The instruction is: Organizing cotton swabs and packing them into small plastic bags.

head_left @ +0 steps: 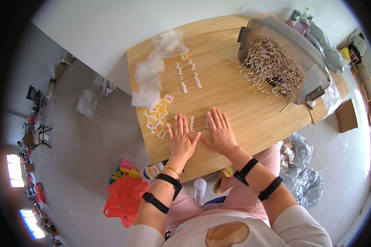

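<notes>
A small row of cotton swabs (199,123) lies side by side on the wooden table, between my two hands. My left hand (182,138) rests flat at the row's left end, fingers stretched out and thumb spread. On the other side my right hand (221,132) lies flat too, its fingers along the row's right end. Neither hand grips anything. Farther back, several more cotton swabs (189,77) are laid out in neat groups. Left of my left hand sits a loose pile of small yellow-and-white printed cards (156,119).
A grey plastic bin (313,61) lies tipped at the far right, with a heap of cotton swabs (274,68) spilling out. Clear plastic bags (149,78) lie along the table's left edge. A red bag (125,199) is below that edge; a cardboard box (346,116) stands at the right.
</notes>
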### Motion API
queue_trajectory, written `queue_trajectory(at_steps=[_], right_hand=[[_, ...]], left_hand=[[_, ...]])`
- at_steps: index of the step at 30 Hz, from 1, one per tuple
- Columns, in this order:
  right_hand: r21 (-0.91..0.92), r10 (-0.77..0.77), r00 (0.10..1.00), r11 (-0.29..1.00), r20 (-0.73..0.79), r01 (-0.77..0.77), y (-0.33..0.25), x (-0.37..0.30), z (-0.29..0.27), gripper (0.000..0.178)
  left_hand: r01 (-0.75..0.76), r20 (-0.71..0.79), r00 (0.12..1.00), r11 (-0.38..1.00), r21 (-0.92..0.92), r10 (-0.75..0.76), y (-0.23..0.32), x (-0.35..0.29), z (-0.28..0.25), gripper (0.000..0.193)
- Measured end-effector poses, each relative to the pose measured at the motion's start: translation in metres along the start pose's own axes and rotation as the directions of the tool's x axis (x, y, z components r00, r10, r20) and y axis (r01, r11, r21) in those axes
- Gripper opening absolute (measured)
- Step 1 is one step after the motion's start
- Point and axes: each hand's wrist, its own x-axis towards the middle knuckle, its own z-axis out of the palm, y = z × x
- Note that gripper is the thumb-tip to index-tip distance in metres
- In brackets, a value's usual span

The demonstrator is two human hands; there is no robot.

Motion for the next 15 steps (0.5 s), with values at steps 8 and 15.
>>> queue_trajectory(at_steps=[8, 15], right_hand=[[-0.262, -0.051, 0.997, 0.963, 0.051, 0.062, -0.005, 0.014, 0.020, 0.077], [-0.234, -0.050, 0.998, 0.970, 0.045, 0.059, -0.005, 0.013, 0.023, 0.077]], left_hand=[[-0.009, 0.000, 1.000, 0.998, -0.064, 0.009, 0.013, 0.006, 0.011, 0.090], [0.002, -0.029, 1.000, 0.997, -0.076, -0.004, 0.017, 0.003, 0.013, 0.086]])
